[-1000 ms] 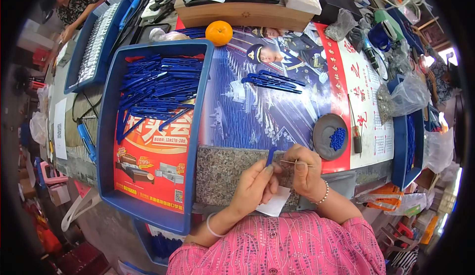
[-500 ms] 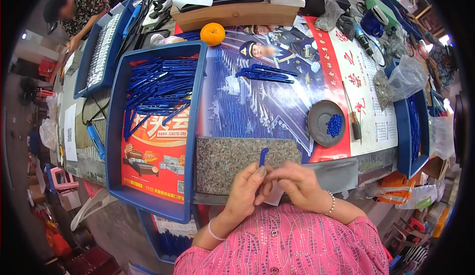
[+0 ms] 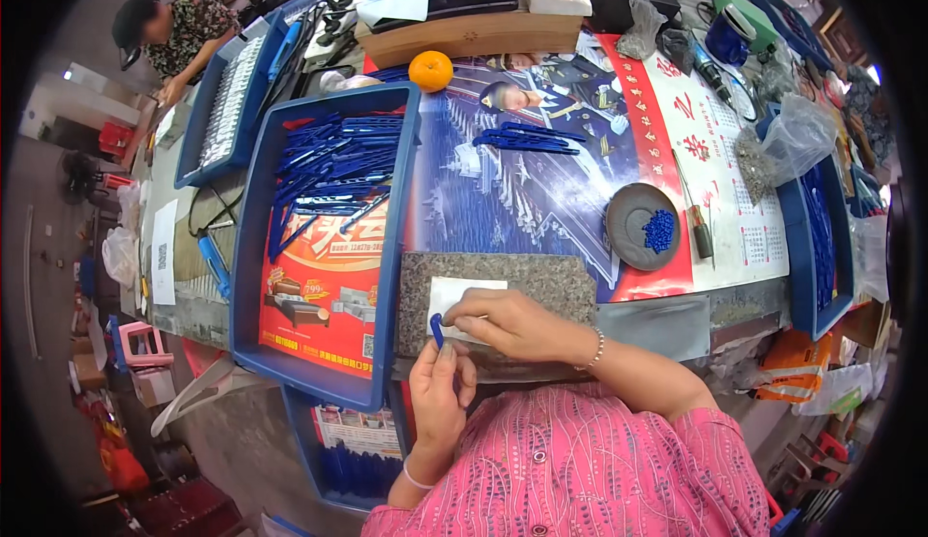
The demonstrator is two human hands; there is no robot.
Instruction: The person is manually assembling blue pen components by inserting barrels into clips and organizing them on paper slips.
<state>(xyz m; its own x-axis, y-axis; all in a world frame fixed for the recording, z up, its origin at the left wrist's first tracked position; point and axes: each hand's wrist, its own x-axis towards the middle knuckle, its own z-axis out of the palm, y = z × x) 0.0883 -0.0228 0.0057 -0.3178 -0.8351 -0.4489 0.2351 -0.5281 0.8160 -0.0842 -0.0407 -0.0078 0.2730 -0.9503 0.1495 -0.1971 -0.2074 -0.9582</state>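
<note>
Pinching a small blue plastic piece point(image 3: 437, 328) between curled fingers, the left hand point(image 3: 440, 397) sits at the near bench point(image 3: 667, 319) edge. Right hand point(image 3: 512, 322), fingers narrowed, presses a white paper slip point(image 3: 454, 295) on the speckled stone slab point(image 3: 541, 281). Blue tray point(image 3: 253, 247) borders the left; poster surface beyond lies open.

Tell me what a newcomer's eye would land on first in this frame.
The two hands draw the eye at the near table edge: the left hand pinches a small blue plastic piece, and the right hand rests on a white paper slip lying on a speckled stone slab. To the left, a big blue tray holds a heap of blue strips. An orange sits at the far side.
</note>
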